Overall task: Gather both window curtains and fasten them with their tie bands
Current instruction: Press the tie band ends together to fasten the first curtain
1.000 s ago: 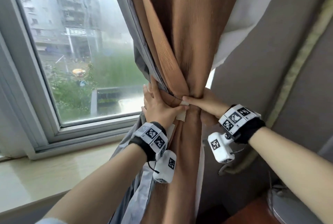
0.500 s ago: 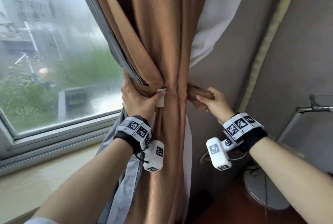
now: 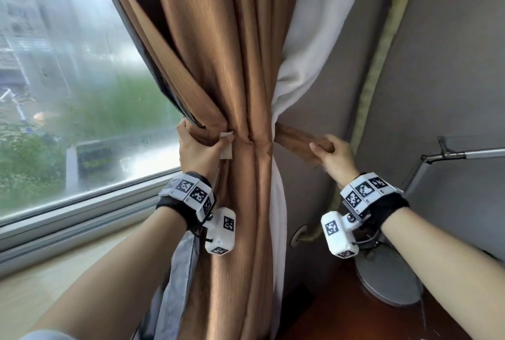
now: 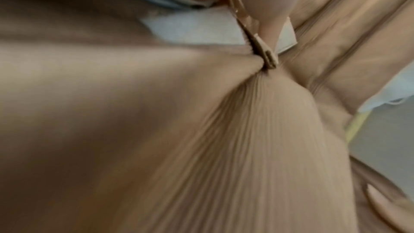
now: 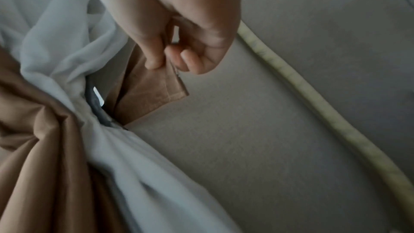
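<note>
A brown curtain [image 3: 232, 52] with a white sheer layer [image 3: 300, 47] hangs bunched at the window's right side. A matching brown tie band [image 3: 297, 136] passes behind the bundle. My left hand [image 3: 200, 149] grips the band's left end, which bears a pale patch [image 3: 226, 145], against the curtain's left side; the left wrist view shows that end [image 4: 251, 29] pinched edge-on over the gathered folds. My right hand [image 3: 332, 155] holds the band's other end out to the right. In the right wrist view its thumb and fingers [image 5: 154, 49] pinch the band [image 5: 147, 95] near its free corner.
The window [image 3: 82, 93] and its pale sill [image 3: 54, 279] lie to the left. A grey wall [image 3: 451, 66] with a yellowish cord [image 3: 382, 66] stands right of the curtain. A desk lamp's round base [image 3: 388, 276] and arm [image 3: 464, 153] sit on a dark wooden surface at lower right.
My right hand has let go of the joint at the front and drawn its band end out to the right, away from the left hand. The view has swung rightward.
</note>
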{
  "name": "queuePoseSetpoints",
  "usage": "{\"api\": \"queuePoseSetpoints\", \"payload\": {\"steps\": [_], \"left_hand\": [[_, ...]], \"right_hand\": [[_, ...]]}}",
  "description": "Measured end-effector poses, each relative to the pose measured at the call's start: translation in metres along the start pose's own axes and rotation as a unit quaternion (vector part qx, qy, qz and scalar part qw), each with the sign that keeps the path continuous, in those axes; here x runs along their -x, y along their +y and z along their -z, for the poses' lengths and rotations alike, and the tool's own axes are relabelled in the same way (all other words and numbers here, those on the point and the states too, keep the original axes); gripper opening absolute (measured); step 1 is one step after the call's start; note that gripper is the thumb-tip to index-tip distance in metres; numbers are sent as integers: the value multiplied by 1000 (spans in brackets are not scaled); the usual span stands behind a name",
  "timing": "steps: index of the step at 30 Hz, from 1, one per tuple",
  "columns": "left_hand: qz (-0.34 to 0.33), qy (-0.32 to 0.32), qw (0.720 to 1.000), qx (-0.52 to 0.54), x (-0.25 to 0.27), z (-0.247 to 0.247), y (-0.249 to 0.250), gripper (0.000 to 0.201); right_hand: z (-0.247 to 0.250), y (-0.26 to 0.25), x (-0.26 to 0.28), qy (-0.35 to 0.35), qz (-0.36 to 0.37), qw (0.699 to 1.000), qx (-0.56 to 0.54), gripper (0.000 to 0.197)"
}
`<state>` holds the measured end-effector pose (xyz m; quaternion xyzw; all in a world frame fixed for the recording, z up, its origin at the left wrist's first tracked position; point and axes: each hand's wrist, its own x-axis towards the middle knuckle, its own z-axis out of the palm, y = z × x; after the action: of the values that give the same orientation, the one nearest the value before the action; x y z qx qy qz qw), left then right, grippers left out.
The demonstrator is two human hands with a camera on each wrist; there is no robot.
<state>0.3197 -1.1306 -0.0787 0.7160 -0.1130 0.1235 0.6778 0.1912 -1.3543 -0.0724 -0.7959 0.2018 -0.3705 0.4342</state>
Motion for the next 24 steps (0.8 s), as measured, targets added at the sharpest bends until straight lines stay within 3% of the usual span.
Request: {"api": "queuePoseSetpoints", "payload": {"steps": [1, 2, 5, 9, 11, 14, 17, 19, 21, 24], "left_hand": [[-1, -16, 1000, 0, 0, 0, 0, 70], [-3, -27, 1000, -1, -1, 2, 0, 67], [-6, -44, 999, -4, -5, 8, -3, 62], [-14, -50, 999, -2, -7, 11, -6, 61], [-22, -56, 998, -1, -8, 13, -7, 62], [-32, -55, 998, -2, -9, 12, -11, 65], [-33, -49, 998, 2, -11, 9, -14, 64], [-32, -46, 998, 6, -11, 7, -14, 65], [-34, -46, 998, 10, -11, 6, -15, 64], [-38, -46, 998, 13, -10, 6, -14, 63]], "right_hand": [[-4, -2, 1, -1, -23, 999, -34, 6], [-9, -5, 2, 1, -54, 996, -75, 8], [-21, -14, -2, -14, -142, 962, -231, 28], [-23, -22, -16, -98, -137, 930, -327, 22], [-25, -24, -24, -76, -159, 924, -339, 26], [-33, -20, -35, 3, -158, 955, -250, 10], [-41, -19, -44, -14, -157, 969, -191, 37], [-39, -13, -48, -28, -204, 959, -193, 32], [-36, -11, -48, -86, -276, 942, -171, 12], [-28, -2, -48, -149, -350, 899, -218, 20]]}}
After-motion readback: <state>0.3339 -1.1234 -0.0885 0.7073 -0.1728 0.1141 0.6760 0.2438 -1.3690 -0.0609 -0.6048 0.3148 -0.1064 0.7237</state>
